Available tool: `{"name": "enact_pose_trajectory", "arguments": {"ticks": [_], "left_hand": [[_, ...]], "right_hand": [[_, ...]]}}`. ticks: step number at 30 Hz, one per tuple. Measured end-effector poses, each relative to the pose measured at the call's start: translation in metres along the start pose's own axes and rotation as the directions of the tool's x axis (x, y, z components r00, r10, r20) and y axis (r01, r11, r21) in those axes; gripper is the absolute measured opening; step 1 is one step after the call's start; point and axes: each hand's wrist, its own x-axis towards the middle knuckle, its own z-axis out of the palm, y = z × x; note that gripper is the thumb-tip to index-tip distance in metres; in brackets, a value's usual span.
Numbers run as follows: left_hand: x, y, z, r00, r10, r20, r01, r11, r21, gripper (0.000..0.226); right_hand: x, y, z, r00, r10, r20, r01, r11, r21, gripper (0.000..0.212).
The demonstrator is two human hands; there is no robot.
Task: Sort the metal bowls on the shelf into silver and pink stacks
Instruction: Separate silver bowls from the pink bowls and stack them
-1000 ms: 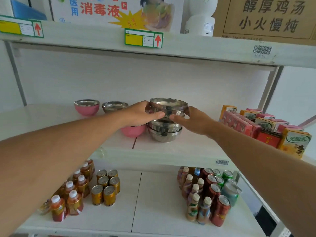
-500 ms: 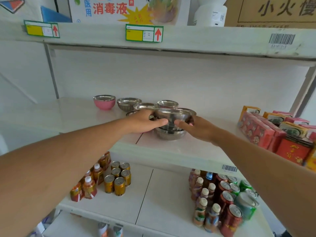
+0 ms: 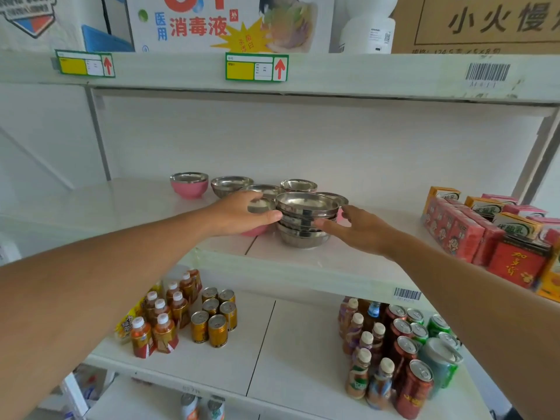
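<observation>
The silver stack (image 3: 306,221) now sits nested near the front edge of the middle shelf (image 3: 145,204), where a second ago I had its top bowl raised well clear between both hands; that bowl is down and seated, so I judge one more silver piece sorted. My left hand (image 3: 239,214) rests against the stack's left side, thumb touching the rim, fingers loose, not clamped. My right hand (image 3: 359,227) is just beside the right side, fingers spread and apart, barely brushing it (contact is hard to judge). A pink bowl (image 3: 254,230) hides under my left palm; another pink bowl (image 3: 189,184) and loose silver bowls (image 3: 231,185) wait behind, so sorting is far from done
</observation>
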Motion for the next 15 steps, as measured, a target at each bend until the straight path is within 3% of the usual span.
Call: {"name": "enact_pose_trajectory", "arguments": {"ticks": [4, 9, 15], "left_hand": [[-0.015, 0.006, 0.003, 1.0, -0.018, 0.018, 0.018, 1.0, 0.004, 0.106], [-0.04, 0.007, 0.012, 0.999, -0.022, 0.036, 0.022, 1.0, 0.001, 0.105], [-0.077, 0.003, 0.015, 0.998, -0.059, 0.013, 0.058, 0.998, 0.035, 0.121]], "right_hand": [[-0.006, 0.007, 0.001, 0.999, -0.016, 0.047, 0.016, 1.0, 0.002, 0.072], [-0.02, 0.013, 0.01, 0.994, 0.071, 0.088, -0.06, 0.991, -0.119, 0.106], [-0.049, 0.007, 0.017, 0.989, 0.124, 0.078, -0.109, 0.98, -0.169, 0.117]]}}
